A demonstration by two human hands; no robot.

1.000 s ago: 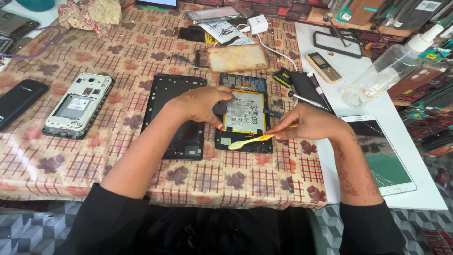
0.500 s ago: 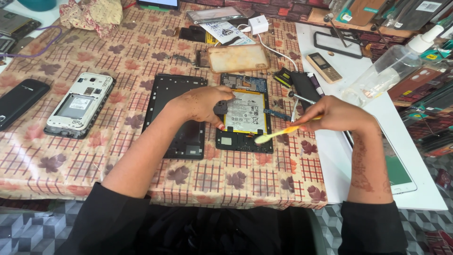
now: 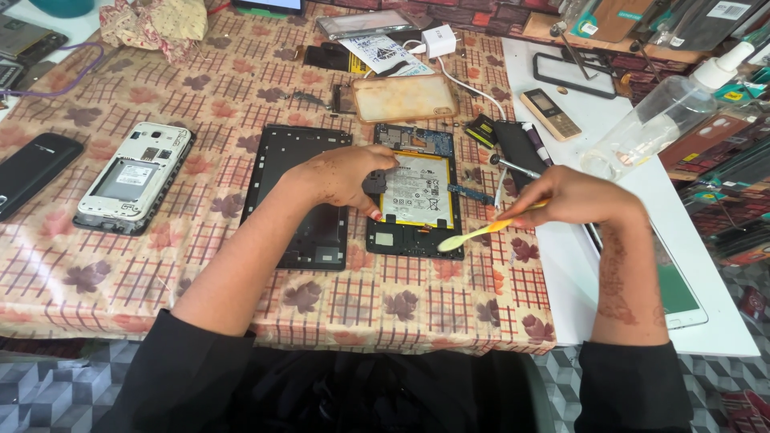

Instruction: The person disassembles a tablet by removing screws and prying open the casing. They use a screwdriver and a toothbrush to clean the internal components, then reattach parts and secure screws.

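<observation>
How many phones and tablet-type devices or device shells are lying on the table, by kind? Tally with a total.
Opened tablet with battery showing: 1
Empty black tablet frame: 1
White tablet on the right: 1
Opened white phone: 1
Black phone at left edge: 1
Small keypad phone: 1
Total: 6

— Left hand (image 3: 341, 178)?
— Palm down, fingers curled, thumb and forefinger pinched together; forearm bare, reaching forward from a black sleeve.

— Right hand (image 3: 573, 196)?
— Raised, knuckles up, fingers closed in a pen-like grip; wrist bent, forearm bare.
</observation>
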